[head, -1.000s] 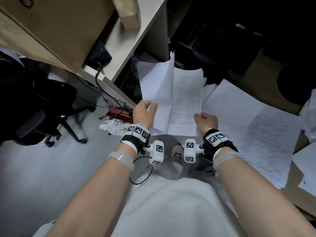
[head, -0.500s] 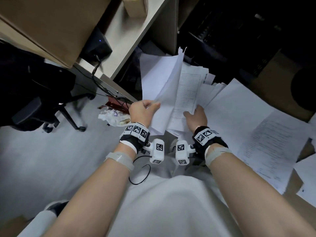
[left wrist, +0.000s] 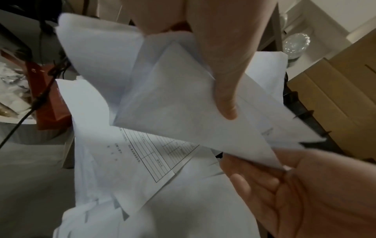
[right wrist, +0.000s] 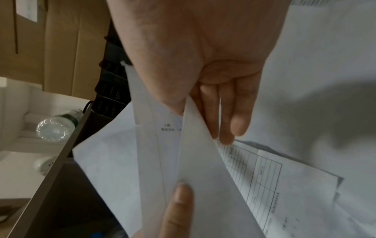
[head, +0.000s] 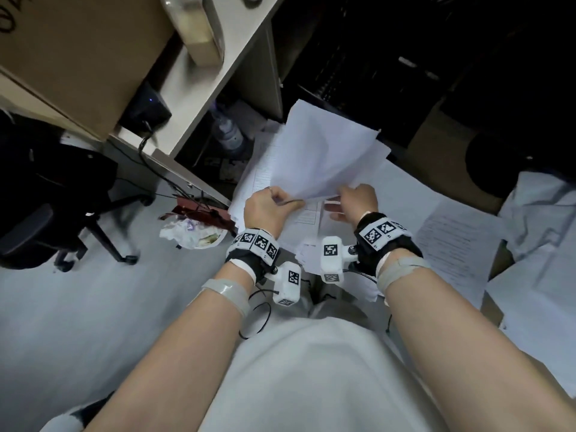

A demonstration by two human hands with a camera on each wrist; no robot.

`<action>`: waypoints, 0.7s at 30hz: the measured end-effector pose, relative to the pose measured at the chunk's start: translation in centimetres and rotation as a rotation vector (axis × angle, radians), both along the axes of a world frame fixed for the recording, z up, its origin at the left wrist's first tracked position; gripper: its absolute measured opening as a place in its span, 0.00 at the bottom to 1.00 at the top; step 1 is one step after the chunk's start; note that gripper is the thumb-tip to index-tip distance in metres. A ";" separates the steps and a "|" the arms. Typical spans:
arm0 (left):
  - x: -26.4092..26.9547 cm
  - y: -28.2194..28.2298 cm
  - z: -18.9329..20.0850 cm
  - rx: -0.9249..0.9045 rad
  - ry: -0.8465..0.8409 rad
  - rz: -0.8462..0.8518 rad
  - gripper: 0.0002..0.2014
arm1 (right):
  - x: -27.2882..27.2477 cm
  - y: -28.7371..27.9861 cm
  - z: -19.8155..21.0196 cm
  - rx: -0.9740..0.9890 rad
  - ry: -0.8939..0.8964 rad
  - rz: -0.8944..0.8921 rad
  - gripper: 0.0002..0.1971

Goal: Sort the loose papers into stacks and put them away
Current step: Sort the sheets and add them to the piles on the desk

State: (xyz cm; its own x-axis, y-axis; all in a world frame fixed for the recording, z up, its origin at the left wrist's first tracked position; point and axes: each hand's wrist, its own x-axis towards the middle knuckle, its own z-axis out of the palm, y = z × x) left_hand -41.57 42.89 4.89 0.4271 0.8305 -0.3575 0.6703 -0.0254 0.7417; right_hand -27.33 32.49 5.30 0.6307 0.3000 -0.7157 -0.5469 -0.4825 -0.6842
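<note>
You: left hand [head: 268, 210], right hand [head: 358, 201] both pinch blank sheets [head: 321, 157]; printed forms [head: 448, 244] lie loose (sorting barely started).

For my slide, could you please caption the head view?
Both hands, left hand and right hand, pinch loose papers above scattered sheets.

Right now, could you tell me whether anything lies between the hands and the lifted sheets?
Nothing visible does. The left hand and the right hand both already pinch the lifted sheets at their lower edge, above the form lying on the pile.
</note>
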 end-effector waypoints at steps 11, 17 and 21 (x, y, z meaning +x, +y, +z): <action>-2.6 -0.3 2.5 -0.007 -0.187 0.178 0.07 | -1.4 -4.0 -0.7 0.046 -0.154 0.233 0.13; -2.6 1.4 1.3 0.001 -0.164 0.168 0.08 | -1.7 -4.2 -1.4 -0.010 -0.218 0.165 0.12; -1.6 4.3 0.2 0.020 -0.156 0.164 0.07 | -0.4 -4.1 -2.0 -0.162 -0.276 0.063 0.14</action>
State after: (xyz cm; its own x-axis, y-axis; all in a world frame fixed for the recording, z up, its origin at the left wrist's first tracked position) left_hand -43.22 47.17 5.10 0.3342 0.8998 -0.2806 0.5438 0.0591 0.8372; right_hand -27.71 28.43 3.31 0.7915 0.2402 -0.5620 -0.3174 -0.6244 -0.7138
